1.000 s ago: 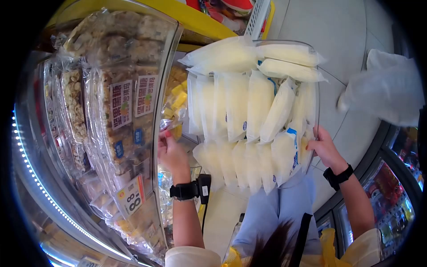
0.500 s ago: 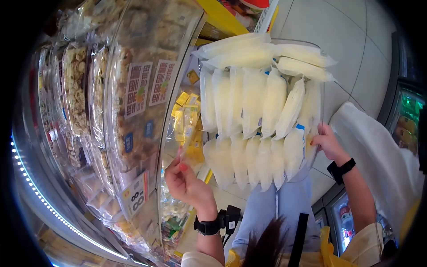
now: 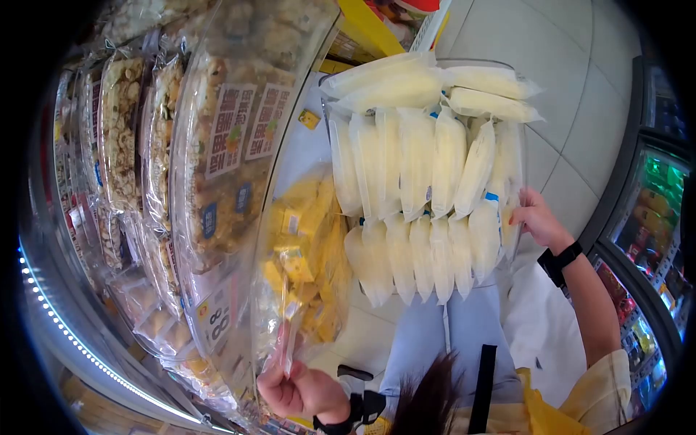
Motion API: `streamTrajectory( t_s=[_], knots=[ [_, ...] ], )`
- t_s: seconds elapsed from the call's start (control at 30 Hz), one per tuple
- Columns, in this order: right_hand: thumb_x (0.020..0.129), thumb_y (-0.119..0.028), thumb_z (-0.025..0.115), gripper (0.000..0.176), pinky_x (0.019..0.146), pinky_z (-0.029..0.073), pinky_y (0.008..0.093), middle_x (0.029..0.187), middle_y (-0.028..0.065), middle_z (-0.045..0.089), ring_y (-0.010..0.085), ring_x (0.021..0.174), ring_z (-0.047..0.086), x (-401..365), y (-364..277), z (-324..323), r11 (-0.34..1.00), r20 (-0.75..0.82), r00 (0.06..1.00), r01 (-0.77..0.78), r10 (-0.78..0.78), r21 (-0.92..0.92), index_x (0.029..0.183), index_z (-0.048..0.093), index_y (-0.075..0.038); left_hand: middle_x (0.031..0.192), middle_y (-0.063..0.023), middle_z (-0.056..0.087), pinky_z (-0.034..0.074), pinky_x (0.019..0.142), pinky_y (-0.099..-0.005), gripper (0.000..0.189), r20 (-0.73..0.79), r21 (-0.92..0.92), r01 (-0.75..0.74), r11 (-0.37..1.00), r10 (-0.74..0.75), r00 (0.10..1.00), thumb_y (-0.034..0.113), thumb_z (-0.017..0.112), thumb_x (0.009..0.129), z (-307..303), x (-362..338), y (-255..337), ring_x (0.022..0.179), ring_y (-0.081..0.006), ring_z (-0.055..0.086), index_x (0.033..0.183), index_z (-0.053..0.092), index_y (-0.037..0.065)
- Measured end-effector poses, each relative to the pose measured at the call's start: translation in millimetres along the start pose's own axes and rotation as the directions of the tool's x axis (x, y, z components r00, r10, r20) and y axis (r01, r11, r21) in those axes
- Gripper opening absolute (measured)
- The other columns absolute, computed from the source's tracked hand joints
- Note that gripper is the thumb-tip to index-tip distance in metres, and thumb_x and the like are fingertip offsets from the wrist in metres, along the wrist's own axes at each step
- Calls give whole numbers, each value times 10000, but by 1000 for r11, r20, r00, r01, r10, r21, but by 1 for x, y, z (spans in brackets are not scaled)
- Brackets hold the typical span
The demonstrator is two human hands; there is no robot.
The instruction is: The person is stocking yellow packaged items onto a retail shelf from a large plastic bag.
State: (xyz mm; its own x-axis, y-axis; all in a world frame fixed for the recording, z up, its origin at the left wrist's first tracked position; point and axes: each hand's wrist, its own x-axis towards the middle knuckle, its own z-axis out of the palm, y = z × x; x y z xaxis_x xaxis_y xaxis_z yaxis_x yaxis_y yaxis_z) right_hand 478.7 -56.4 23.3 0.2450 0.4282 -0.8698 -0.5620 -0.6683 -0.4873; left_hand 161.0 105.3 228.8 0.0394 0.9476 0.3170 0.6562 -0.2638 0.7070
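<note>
My left hand point(image 3: 299, 388) pinches the near end of a clear plastic bag point(image 3: 308, 254) that holds several small yellow packets. The bag stretches away from my fingers, beside the snack shelf. With my right hand point(image 3: 540, 219) I grip the right side of a clear tray point(image 3: 523, 148), the fingers partly hidden behind its edge. Pale yellow pouches point(image 3: 417, 159) fill this tray, most standing in two rows, with several lying flat along the far end. The tray is above my legs. One small yellow packet point(image 3: 309, 119) lies apart, beyond the bag.
At left, a shelf bin holds wrapped nut-and-grain snacks point(image 3: 119, 138), with a price card point(image 3: 217, 319) on its front. Glass-door coolers point(image 3: 652, 196) stand at right. A yellow-edged display point(image 3: 370, 29) is at the far end. White cloth point(image 3: 540, 312) hangs near my right arm; floor tiles point(image 3: 547, 43) lie beyond.
My left hand has moved down toward me, pulling the bag's end with it. The bag of yellow packets now shows larger and closer. My right hand stays on the tray.
</note>
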Motion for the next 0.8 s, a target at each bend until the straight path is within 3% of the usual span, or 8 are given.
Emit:
streamTrajectory(
  t_s=[0.1, 0.17, 0.23, 0.5, 0.57, 0.6, 0.7, 0.8],
  knots=[
    [649, 15, 562, 449, 526, 498, 270, 925, 31, 589, 123, 771, 592, -5, -6, 2, 999, 13, 1000, 15, -15, -29, 1090, 540, -68, 963, -296, 663, 558, 762, -389, 250, 85, 116, 4, 993, -14, 996, 173, 605, 934, -34, 1, 13, 796, -294, 672, 870, 439, -2],
    [652, 15, 560, 471, 538, 505, 276, 937, 33, 589, 129, 789, 594, -3, -3, -1, 1000, 17, 1000, 0, 1, -29, 1115, 533, -67, 727, -181, 655, 543, 720, -354, 248, -69, -109, -79, 991, 71, 995, 156, 621, 915, -48, -3, 15, 659, -232, 621, 790, 464, 10],
    [655, 14, 558, 493, 549, 512, 281, 949, 36, 589, 134, 807, 597, -3, -5, -1, 999, 23, 1000, -12, 13, -33, 1140, 527, -67, 683, -90, 537, 487, 741, -322, 110, -71, 201, 82, 976, -69, 995, 80, 626, 871, -63, -6, 57, 644, -117, 454, 818, 559, 9],
    [671, 23, 541, 628, 615, 552, 335, 1038, 76, 581, 188, 873, 602, -10, -17, 2, 999, 54, 999, -4, 7, -45, 1286, 478, -84, 734, -48, 497, 495, 692, -324, 133, 183, -115, 305, 945, -281, 942, -23, 614, 808, -155, -23, 28, 657, -140, 475, 832, 499, 39],
    [674, 22, 539, 642, 629, 560, 349, 1044, 80, 581, 194, 889, 605, -10, -19, 1, 998, 62, 998, -21, 25, -53, 1303, 465, -87, 830, -59, 548, 506, 709, -338, 241, 300, 378, 137, 915, -262, 917, -15, 656, 785, -168, -27, 28, 738, -177, 556, 1000, 557, 32],
    [677, 21, 537, 657, 644, 567, 363, 1049, 85, 580, 201, 904, 607, -12, -20, 2, 998, 68, 997, -32, 35, -57, 1319, 453, -90, 830, -59, 548, 506, 709, -338, 241, 298, 379, 149, 913, -273, 915, -15, 656, 785, -179, -34, 21, 738, -177, 556, 1000, 557, 32],
    [679, 33, 544, 563, 542, 547, 279, 990, 63, 594, 149, 810, 626, -18, -22, 6, 1000, 66, 998, -12, 13, -20, 1231, 481, -61, 1024, -38, 566, 494, 637, -267, 431, 247, -302, 542, 784, -485, 839, -60, 669, 752, -193, -61, -2, 771, -167, 581, 1156, 544, 24],
    [688, 33, 538, 650, 607, 573, 324, 1059, 72, 593, 172, 892, 627, -26, -17, 21, 999, 47, 999, -10, 8, 45, 1318, 433, -89, 871, -57, 589, 509, 639, -296, 249, 295, -177, 488, 855, -427, 855, -11, 692, 753, -172, -69, 19, 731, -189, 591, 944, 543, 47]
  ],
)
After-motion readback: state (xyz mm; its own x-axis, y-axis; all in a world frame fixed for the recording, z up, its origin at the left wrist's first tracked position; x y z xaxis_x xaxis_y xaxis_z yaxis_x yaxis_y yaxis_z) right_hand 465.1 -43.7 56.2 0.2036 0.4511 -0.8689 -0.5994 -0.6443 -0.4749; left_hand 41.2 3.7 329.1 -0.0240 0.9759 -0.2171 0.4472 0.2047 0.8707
